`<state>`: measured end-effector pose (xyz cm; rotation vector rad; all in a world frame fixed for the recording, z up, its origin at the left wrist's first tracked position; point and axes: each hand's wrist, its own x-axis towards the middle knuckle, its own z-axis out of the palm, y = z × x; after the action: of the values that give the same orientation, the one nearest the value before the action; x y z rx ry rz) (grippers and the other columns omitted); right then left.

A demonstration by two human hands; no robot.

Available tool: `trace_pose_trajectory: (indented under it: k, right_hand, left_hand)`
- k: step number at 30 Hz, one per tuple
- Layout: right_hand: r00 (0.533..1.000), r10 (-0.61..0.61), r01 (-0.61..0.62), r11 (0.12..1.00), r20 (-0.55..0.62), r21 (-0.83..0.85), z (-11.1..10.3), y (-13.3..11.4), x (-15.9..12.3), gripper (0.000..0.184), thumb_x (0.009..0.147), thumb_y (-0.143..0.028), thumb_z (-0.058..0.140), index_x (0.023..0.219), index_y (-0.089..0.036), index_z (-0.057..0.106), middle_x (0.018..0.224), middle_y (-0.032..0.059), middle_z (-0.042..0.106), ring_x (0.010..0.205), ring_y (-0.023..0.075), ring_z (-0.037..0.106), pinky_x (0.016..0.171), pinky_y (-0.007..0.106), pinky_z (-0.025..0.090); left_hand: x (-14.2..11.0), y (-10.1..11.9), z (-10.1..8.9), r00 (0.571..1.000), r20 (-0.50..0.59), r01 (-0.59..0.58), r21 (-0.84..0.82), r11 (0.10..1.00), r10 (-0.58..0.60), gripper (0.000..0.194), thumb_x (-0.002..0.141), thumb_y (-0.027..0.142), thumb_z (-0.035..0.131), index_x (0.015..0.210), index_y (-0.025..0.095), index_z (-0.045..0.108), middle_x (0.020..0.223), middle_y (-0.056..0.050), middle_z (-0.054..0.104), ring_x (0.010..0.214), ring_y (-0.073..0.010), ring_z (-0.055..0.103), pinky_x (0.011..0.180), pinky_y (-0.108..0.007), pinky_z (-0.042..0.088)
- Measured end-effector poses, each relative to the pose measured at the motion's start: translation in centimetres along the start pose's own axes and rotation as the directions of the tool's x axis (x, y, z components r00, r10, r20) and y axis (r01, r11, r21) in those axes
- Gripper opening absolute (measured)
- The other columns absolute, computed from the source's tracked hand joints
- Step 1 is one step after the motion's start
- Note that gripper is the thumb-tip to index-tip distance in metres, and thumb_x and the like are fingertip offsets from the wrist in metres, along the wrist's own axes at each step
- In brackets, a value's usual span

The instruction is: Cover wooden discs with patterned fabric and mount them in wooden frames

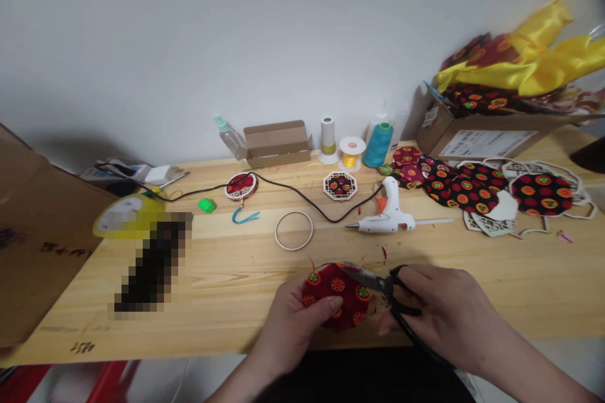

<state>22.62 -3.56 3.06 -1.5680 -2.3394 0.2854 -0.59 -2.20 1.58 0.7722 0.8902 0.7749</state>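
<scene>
My left hand (295, 315) grips a round piece of dark red fabric (341, 293) with orange flower dots, thumb pressed on its front, near the table's front edge. My right hand (437, 312) has its fingers through the black handles of a pair of scissors (378, 283). The blades point left and lie at the fabric's upper right edge.
On the wooden table (236, 277) lie a white glue gun (390, 214) with its black cord, a wooden ring (293, 230), two round framed pieces, thread spools (378, 143), small cardboard boxes and several fabric pieces (463, 189) at right. A blurred dark object lies at left.
</scene>
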Motion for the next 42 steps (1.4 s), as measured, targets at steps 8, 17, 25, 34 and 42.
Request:
trace_pose_trajectory:
  k: [8, 17, 25, 34, 42]
  right_hand:
    - [0.999, -0.033, 0.033, 0.999, -0.014, -0.034, -0.4, 0.2, 0.0, 0.031, 0.076, -0.045, 0.064, 0.062, -0.022, 0.048, 0.055, -0.0029, 0.057, 0.047, 0.0141, 0.054, 0.046, 0.026, 0.026]
    - [0.997, -0.08, 0.079, 0.996, -0.022, -0.036, -0.2, 0.9, -0.4, 0.027, 0.08, -0.041, 0.061, 0.064, -0.022, 0.05, 0.056, -0.0023, 0.059, 0.047, 0.0143, 0.056, 0.046, 0.027, 0.027]
    - [0.967, 0.155, -0.17, 0.984, 0.202, 0.059, -0.1, 0.9, 0.1, 0.037, 0.074, -0.05, 0.063, 0.06, -0.022, 0.045, 0.052, -0.0021, 0.054, 0.047, 0.013, 0.046, 0.047, 0.026, 0.023]
    - [0.876, 0.185, -0.307, 0.926, 0.444, 0.22, -1.8, 0.8, 1.2, 0.023, 0.07, -0.039, 0.068, 0.068, -0.021, 0.053, 0.061, -0.0032, 0.056, 0.054, 0.0119, 0.04, 0.047, 0.025, 0.026]
    - [0.86, 0.156, -0.321, 0.905, 0.486, 0.279, -3.8, 0.2, 0.6, 0.026, 0.067, -0.038, 0.073, 0.064, -0.022, 0.052, 0.062, -0.0049, 0.057, 0.057, 0.0126, 0.045, 0.048, 0.025, 0.03]
  left_hand:
    - [0.0, 0.7, 0.2, 0.999, -0.019, 0.029, 0.03, 0.999, -0.028, 0.027, 0.074, 0.022, 0.075, 0.101, 0.019, 0.073, 0.09, -0.004, 0.077, 0.078, -0.0149, 0.07, 0.073, -0.024, 0.054]
    - [0.0, 0.6, 0.1, 0.999, -0.012, 0.052, 0.035, 0.998, -0.052, 0.023, 0.073, 0.024, 0.076, 0.095, 0.018, 0.074, 0.086, -0.004, 0.077, 0.074, -0.0152, 0.071, 0.071, -0.025, 0.055]
    - [0.0, 1.0, 0.3, 0.997, -0.016, 0.072, 0.038, 0.997, -0.071, 0.019, 0.07, 0.024, 0.078, 0.087, 0.016, 0.075, 0.08, -0.004, 0.077, 0.069, -0.0147, 0.07, 0.067, -0.023, 0.054]
    - [-0.1, 0.7, -0.3, 0.995, -0.005, 0.101, 0.062, 0.993, -0.101, 0.028, 0.071, 0.024, 0.077, 0.098, 0.016, 0.074, 0.089, -0.006, 0.077, 0.08, -0.0186, 0.071, 0.076, -0.028, 0.055]
    - [0.0, 0.8, -0.2, 0.996, -0.054, 0.074, 0.029, 0.997, -0.072, 0.023, 0.071, 0.023, 0.076, 0.093, 0.015, 0.074, 0.087, -0.006, 0.078, 0.075, -0.0185, 0.071, 0.071, -0.027, 0.055]
